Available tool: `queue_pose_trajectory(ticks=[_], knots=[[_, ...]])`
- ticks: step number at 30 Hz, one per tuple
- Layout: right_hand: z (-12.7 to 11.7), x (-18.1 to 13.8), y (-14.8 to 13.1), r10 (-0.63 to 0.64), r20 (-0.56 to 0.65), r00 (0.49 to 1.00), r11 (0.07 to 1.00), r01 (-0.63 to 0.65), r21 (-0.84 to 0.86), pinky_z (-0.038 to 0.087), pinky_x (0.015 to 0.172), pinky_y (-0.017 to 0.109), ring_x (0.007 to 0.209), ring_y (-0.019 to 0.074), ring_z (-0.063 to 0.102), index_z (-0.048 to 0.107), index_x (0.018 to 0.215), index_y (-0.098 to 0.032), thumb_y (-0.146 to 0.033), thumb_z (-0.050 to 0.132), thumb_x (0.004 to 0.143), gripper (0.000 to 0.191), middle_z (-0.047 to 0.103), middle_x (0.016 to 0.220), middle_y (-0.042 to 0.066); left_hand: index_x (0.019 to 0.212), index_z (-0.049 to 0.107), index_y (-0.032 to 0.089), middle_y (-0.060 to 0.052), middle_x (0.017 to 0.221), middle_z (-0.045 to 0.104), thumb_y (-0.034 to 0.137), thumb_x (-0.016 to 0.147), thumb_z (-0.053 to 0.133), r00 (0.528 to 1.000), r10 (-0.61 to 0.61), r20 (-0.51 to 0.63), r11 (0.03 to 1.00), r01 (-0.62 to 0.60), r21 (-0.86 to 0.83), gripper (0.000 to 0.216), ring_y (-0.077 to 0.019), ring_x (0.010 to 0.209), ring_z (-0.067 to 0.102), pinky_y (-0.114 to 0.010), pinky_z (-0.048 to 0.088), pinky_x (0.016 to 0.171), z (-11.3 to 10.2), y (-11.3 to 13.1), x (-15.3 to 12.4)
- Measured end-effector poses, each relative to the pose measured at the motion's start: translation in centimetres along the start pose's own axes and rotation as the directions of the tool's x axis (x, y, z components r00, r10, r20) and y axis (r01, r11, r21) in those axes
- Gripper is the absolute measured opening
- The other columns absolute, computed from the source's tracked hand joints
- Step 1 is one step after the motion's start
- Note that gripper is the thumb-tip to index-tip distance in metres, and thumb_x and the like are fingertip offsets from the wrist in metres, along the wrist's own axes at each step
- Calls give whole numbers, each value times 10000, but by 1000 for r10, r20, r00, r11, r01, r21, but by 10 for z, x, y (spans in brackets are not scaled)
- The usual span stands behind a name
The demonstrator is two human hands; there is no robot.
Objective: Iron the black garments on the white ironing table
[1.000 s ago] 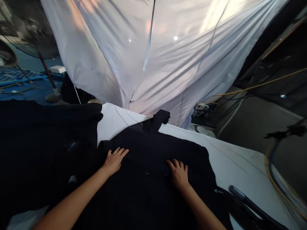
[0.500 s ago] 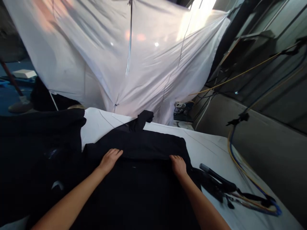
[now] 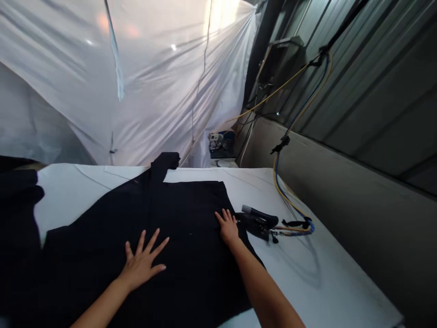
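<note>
A black garment [image 3: 191, 278] lies spread over the white table, with a sleeve-like strip [image 3: 164, 165] sticking out past its far edge. My left hand [image 3: 141, 264] rests on the cloth with its fingers spread wide. Near the garment's right edge, my right hand [image 3: 228, 226] lies with fingers apart on the fabric. Neither hand grips anything. Just beyond the right hand is a black steam iron [image 3: 257, 222], with hoses attached, on the table. Its details are too dark to make out fully.
Another dark folded cloth [image 3: 17, 205] sits at the left. The white table [image 3: 303, 264] reaches toward a grey wall [image 3: 358, 177] on the right. Blue and yellow hoses [image 3: 277, 168] hang down to the tabletop. Behind the table hangs a white sheet [image 3: 153, 82].
Both hands have let go of the folded edge, and the cloth now lies flatter. My fingers have spread out. The view has turned to the right.
</note>
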State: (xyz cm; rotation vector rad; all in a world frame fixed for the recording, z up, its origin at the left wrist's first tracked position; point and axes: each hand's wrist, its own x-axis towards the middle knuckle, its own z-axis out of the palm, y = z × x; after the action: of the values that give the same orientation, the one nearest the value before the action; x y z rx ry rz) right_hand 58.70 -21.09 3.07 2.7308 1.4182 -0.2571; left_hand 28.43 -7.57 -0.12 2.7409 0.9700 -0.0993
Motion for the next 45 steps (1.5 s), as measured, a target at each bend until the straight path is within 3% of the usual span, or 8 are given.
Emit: queue_pose_trajectory(ticks=[7,11,15,22,27,32,38,45], knots=[[3,-67,38,7,-174,985,997,7,82,161,1037,387,1281,226,221,375,1309,-224,-288,365,830,483,354,1369,59,1276,281,452,25,1469,124,514,771,404,975,-103,-198,974,139,178,524,-340,1320,-73,-662,-19,947,19,2,-32],[32,-93,46,2,-90,996,996,6,84,147,1035,440,1316,242,108,255,1367,-219,-366,327,838,554,209,1440,23,1288,261,440,22,1471,115,541,774,345,954,-247,-172,938,280,206,530,-347,1317,-77,-675,8,933,24,1,-49],[51,-99,49,-65,-106,992,994,74,82,58,1041,480,1328,234,19,196,1383,-235,-401,284,849,566,118,1458,-4,1270,291,462,15,1465,144,562,759,343,965,-246,-87,947,259,193,523,-351,1322,-33,-700,21,904,20,-2,-53],[33,-88,51,-38,-85,996,992,47,115,100,1031,497,1289,288,168,398,1297,-167,-354,398,793,538,313,1391,87,1194,505,276,-77,1297,446,315,768,389,990,-116,-74,989,123,86,443,-237,1231,328,-508,135,1032,-13,77,-9],[-17,-53,55,-134,-215,967,966,176,189,316,945,283,1102,199,423,521,1166,-188,-198,315,833,392,496,1203,85,1120,557,264,-85,1133,554,330,786,379,992,-123,-32,992,123,8,384,-239,1071,472,-539,203,994,-17,125,34],[-49,30,40,-138,-193,972,965,175,195,342,911,272,1127,194,411,472,1225,-171,-128,304,817,443,467,1244,84,1222,476,246,-89,1257,485,379,802,393,969,-110,-223,993,117,20,448,-274,1224,326,-556,47,1034,-17,131,76],[-23,110,0,-139,-70,988,980,147,130,101,1033,452,1313,298,31,171,1388,-141,-384,391,824,652,127,1455,99,1331,139,434,-9,1480,54,615,632,527,956,-251,-152,965,260,42,820,-461,1268,-122,-754,-62,832,4,121,102],[-11,145,6,80,148,986,988,-98,117,21,938,650,1265,401,-148,8,1393,-267,-733,169,725,830,-108,1462,-10,1326,104,445,-9,1478,-61,622,597,565,976,-212,-52,977,210,-32,880,-470,1243,-185,-753,-59,832,7,113,113]])
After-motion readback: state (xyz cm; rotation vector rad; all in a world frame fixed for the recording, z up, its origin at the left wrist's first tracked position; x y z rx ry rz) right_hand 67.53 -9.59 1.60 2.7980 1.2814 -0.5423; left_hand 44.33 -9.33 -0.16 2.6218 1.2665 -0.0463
